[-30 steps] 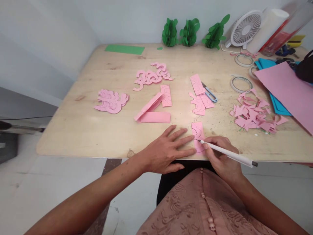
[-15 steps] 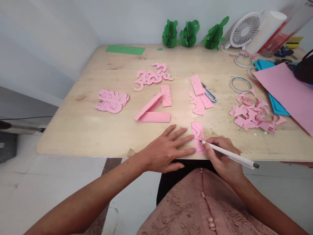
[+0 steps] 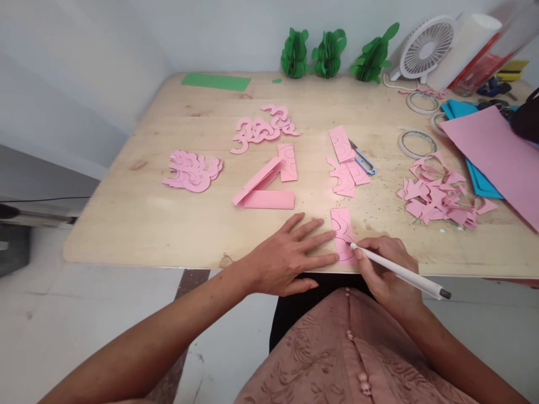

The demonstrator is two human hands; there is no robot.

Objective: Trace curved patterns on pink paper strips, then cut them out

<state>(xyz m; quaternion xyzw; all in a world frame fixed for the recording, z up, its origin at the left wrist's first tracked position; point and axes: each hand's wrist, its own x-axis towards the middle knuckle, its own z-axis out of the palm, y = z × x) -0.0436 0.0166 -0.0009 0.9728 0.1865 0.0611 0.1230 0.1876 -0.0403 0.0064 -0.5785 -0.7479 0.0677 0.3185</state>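
Observation:
A small pink paper strip (image 3: pixel 343 223) with dark curved lines drawn on it lies at the table's near edge. My left hand (image 3: pixel 286 255) rests flat with its fingers spread, the fingertips touching the strip's left side. In my right hand (image 3: pixel 389 269) a white pen (image 3: pixel 400 272) is pinched, slanting down to the left with its tip at the strip. Just beyond lie more marked pink pieces (image 3: pixel 340 143) and a pair of blue thread snips (image 3: pixel 364 160). Folded pink strips (image 3: pixel 269 199) sit ahead of my left hand.
Cut wavy pink shapes (image 3: pixel 193 171) lie in two groups at left and centre. Pink scraps (image 3: pixel 442 196), tape rolls (image 3: pixel 418 144) and pink and blue sheets (image 3: pixel 497 151) are at right. Green paper figures (image 3: pixel 295 53) and a white fan (image 3: pixel 427 47) stand along the back.
The pen and my right hand have shifted very slightly to the right. My left hand stays in place on the strip. The view has tilted a little.

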